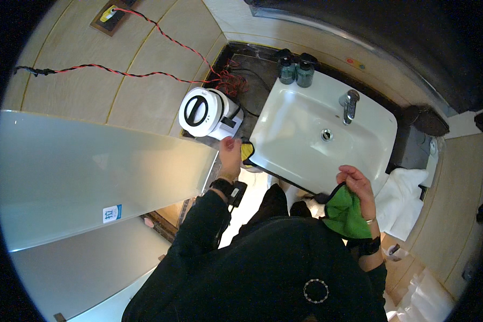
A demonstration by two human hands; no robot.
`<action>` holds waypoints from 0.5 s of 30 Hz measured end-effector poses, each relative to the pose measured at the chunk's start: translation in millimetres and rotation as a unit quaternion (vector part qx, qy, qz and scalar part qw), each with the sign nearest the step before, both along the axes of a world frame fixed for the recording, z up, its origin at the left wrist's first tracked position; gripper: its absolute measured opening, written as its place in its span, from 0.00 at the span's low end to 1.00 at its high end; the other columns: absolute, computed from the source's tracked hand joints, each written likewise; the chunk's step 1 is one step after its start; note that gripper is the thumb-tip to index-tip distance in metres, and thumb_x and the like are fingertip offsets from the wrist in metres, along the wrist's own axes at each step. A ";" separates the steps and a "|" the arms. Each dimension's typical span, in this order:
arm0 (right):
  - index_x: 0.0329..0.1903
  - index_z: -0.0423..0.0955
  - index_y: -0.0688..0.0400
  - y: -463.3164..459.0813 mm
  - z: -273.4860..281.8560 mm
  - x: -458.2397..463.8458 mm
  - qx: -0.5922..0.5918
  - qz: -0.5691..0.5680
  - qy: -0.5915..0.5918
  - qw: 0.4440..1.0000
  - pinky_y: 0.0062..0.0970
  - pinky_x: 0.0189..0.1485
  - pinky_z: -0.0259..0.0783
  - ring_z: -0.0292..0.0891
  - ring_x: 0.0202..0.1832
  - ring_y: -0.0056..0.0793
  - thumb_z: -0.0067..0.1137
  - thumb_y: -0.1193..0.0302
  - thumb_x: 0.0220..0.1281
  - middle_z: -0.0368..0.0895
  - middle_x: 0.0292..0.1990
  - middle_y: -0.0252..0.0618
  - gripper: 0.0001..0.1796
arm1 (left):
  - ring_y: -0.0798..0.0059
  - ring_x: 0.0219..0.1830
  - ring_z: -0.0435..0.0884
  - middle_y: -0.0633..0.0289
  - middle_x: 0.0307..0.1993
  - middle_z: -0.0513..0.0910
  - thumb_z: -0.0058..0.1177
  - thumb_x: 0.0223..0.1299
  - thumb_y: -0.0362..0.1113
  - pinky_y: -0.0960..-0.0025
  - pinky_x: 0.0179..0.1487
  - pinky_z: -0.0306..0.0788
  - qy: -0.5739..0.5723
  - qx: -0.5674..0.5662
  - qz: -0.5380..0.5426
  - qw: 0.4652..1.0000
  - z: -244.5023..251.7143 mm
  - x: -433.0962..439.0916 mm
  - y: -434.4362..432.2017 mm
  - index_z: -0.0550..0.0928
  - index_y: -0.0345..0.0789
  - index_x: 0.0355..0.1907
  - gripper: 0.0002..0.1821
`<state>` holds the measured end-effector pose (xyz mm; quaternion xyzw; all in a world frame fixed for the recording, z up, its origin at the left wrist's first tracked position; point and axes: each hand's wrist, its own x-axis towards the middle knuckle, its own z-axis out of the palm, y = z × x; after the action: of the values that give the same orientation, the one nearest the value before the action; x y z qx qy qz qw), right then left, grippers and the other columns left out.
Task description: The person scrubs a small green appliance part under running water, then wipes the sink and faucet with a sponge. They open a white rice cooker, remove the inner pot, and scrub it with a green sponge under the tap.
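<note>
A green cloth (pixel 344 213) with dark edging hangs from my right hand (pixel 358 185), in front of the sink's near right edge. Its upper corner is gathered at the palm. My left hand (pixel 230 155) is beside a yellow cloth (pixel 247 152) with black edging, at the near left corner of the white sink (pixel 294 120). The fingers of this hand are bent and blurred, so whether they grip the yellow cloth cannot be told. Just beyond the left hand stands a white appliance (pixel 201 112) with a round top and a black ring around its grip.
A chrome faucet (pixel 349 105) rises behind the drain (pixel 326 135). Two bottles (pixel 296 72) stand at the back left corner. Red and black twisted wires (pixel 231 80) tangle behind the appliance. A white towel (pixel 400 201) hangs at right; a frosted glass panel (pixel 100 169) is at left.
</note>
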<state>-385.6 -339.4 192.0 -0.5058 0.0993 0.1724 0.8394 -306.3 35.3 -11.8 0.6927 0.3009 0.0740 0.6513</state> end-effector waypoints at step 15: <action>0.52 0.74 0.63 69.2 -7.6 50.9 -0.021 0.077 0.044 0.996 0.17 0.39 0.71 0.74 0.37 0.19 0.57 0.68 0.64 0.79 0.38 0.33 0.16 | 0.49 0.68 0.59 0.43 0.67 0.59 0.63 0.51 0.49 0.54 0.67 0.59 -0.118 -0.121 0.203 0.964 14.1 51.5 134.4 0.65 0.33 0.65 0.41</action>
<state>-334.6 -270.2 184.4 -0.5213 0.1010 0.2565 0.8076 -254.9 169.7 2.3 0.5192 0.3629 0.2494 0.7325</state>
